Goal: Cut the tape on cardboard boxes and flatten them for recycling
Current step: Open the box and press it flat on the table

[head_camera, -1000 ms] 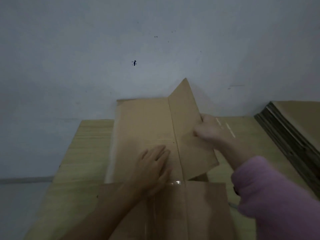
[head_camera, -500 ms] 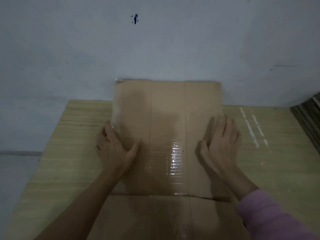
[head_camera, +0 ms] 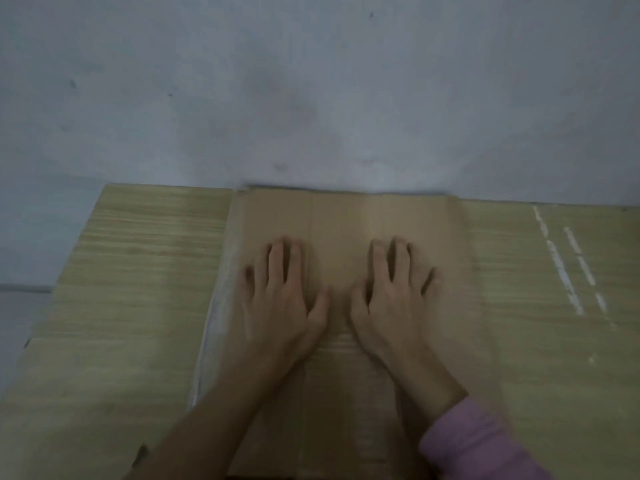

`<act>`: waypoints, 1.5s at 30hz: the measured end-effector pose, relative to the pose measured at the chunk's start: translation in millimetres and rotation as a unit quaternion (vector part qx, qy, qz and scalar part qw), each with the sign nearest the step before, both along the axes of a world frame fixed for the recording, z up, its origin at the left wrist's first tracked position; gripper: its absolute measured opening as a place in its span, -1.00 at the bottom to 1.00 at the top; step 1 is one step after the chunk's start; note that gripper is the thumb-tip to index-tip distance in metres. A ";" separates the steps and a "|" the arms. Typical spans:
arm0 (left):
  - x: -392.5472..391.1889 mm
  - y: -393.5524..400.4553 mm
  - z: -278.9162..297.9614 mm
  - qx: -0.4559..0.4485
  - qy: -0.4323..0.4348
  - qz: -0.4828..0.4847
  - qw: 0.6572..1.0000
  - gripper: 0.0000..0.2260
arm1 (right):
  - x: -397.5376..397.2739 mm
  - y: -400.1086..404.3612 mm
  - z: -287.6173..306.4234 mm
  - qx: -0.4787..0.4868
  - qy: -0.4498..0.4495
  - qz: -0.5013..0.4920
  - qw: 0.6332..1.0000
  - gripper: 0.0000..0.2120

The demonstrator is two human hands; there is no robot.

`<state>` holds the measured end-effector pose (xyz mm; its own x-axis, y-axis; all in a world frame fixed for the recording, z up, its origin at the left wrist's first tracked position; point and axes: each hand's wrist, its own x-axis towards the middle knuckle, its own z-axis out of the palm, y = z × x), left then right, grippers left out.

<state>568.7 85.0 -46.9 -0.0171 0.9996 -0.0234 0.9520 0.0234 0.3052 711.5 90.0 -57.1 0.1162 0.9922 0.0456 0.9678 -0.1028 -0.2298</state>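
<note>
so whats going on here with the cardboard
A person is flattening a cardboard box on a wooden table that stands against a grey wall. The left hand and the right hand lie side by side near the middle of it, fingers straight, pressing down. The box looks flat on the table, its far edge at the wall. Neither hand has a grip on anything. A pink sleeve covers the right forearm.
</note>
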 end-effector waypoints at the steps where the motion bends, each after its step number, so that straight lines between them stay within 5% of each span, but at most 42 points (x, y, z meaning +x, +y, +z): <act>1: 0.2 12.0 2.0 0.008 0.002 -0.002 1.000 -0.24 | 1.8 9.7 3.7 0.004 0.002 0.002 1.000 -0.35; 13: -9.8 51.1 3.9 -0.078 0.028 -0.058 0.995 -0.36 | 19.2 40.7 23.9 -0.149 0.031 0.016 0.988 -0.34; 18: -11.7 -50.7 20.4 -0.044 -0.006 -0.111 0.993 -0.19 | 17.4 -60.2 37.2 -0.152 0.040 0.025 0.987 -0.34; 22: -6.1 -123.0 -2.3 -0.011 -0.027 -0.113 0.993 -0.33 | 1.5 -138.1 15.5 -0.098 -0.004 0.007 0.995 -0.32; 27: -1.9 -128.2 -20.9 0.059 0.015 -0.103 0.993 -0.43 | -5.5 -147.4 2.1 -0.037 -0.030 -0.032 0.998 -0.35; 33: -12.1 -124.2 -5.8 -0.025 -0.002 -0.140 0.990 -0.30 | 13.8 -146.6 13.3 -0.102 0.006 0.009 0.995 -0.41; 38: -55.3 -170.7 -12.7 0.044 0.020 -0.053 0.997 -0.31 | 30.9 -205.2 7.7 -0.061 -0.047 -0.059 0.995 -0.28; 42: -55.3 -168.0 -13.7 0.031 0.012 -0.030 0.999 -0.41 | 31.6 -202.1 6.1 -0.074 -0.041 -0.058 0.995 -0.38; 45: -55.7 -175.4 -8.4 0.026 -0.032 0.100 0.994 -0.32 | 31.6 -207.3 4.9 -0.020 -0.014 -0.143 0.989 -0.30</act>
